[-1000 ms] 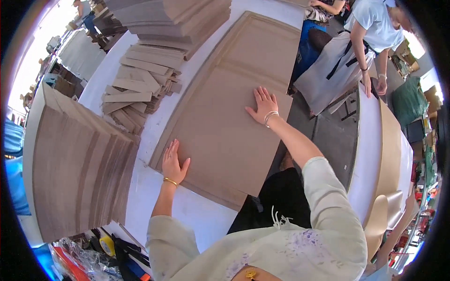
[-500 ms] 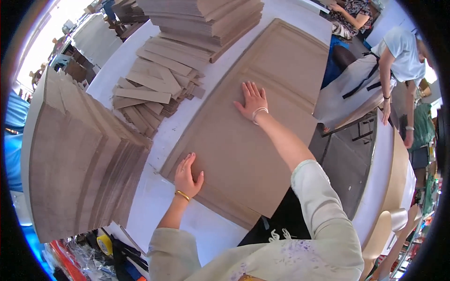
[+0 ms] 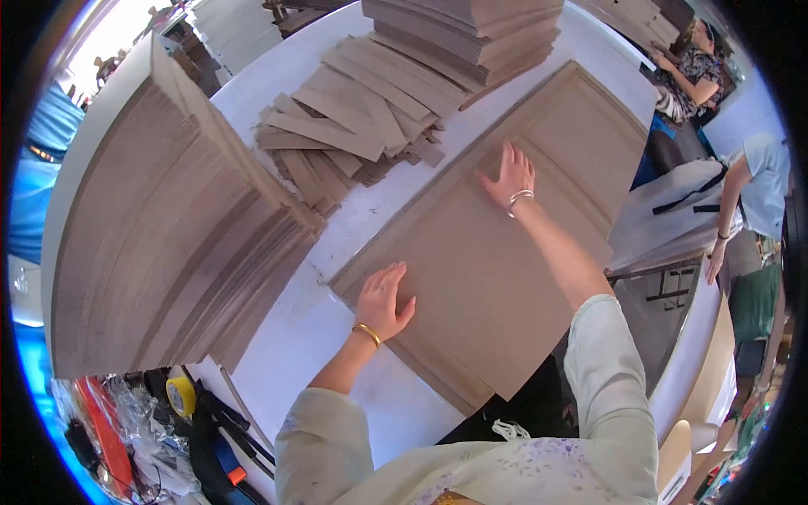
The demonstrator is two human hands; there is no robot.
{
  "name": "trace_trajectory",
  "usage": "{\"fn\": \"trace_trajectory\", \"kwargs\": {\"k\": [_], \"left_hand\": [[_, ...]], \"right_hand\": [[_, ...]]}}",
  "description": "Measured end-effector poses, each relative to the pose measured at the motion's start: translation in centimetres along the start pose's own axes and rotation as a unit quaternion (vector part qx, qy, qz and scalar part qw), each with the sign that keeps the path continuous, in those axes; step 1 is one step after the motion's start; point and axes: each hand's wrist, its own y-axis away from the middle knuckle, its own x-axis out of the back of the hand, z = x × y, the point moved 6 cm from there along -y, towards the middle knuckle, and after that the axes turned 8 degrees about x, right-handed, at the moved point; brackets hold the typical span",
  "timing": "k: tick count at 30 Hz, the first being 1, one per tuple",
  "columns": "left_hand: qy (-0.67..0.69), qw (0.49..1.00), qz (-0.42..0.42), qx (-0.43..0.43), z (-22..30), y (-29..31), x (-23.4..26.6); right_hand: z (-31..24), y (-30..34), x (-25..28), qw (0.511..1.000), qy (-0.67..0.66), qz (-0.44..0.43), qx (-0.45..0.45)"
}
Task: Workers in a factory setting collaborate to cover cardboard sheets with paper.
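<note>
A large brown cardboard sheet [image 3: 480, 278] with raised borders lies in front of me on the white table, its near corner sticking out past the edge. My left hand [image 3: 385, 303], with a gold bangle at the wrist, is at the sheet's lower left border, thumb apart from the fingers. Farther up, by the sheet's long left side, my right hand [image 3: 512, 175] is open, palm toward the cardboard, silver bangles on its wrist. Whether its palm touches the surface I cannot tell. Neither hand grips anything.
A tall stack of cardboard sheets [image 3: 177, 227] stands at left, another stack [image 3: 471, 38] at the back. Between them lies a heap of loose cardboard strips [image 3: 353, 118]. Yellow tape [image 3: 180, 396] and plastic bags are at lower left. Two people are at right, one beside another table [image 3: 686, 337].
The view has swung, so the table and stacks appear farther right. My right hand's fingers, spread flat on the sheet before, are now more bent. My left hand stays by the same border.
</note>
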Motion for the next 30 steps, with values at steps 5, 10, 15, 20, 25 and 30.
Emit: {"fn": "trace_trajectory", "kwargs": {"k": [5,10,15,20,25,30], "left_hand": [[-0.013,1.000,0.020,0.000,-0.2,0.5,-0.4],[-0.008,0.999,0.032,0.008,-0.5,0.7,-0.3],[0.007,0.999,0.030,0.027,-0.6,0.8,-0.6],[0.009,0.999,0.023,0.031,-0.3,0.8,0.0],[0.008,0.999,0.034,0.024,-0.6,0.8,-0.1],[-0.001,1.000,0.024,0.013,-0.5,0.5,-0.9]], "right_hand": [[-5.9,-6.5,-3.9,0.979,-0.145,0.125,0.069],[-13.8,-7.3,-3.2,0.978,-0.059,0.192,0.061],[-17.1,-6.7,-3.7,0.968,0.044,0.155,0.192],[-17.9,-7.0,-4.5,0.983,0.057,0.077,0.154],[-16.1,-7.1,-4.8,0.968,-0.168,0.134,0.133],[-9.7,-6.2,-4.5,0.895,-0.406,0.176,0.056]]}}
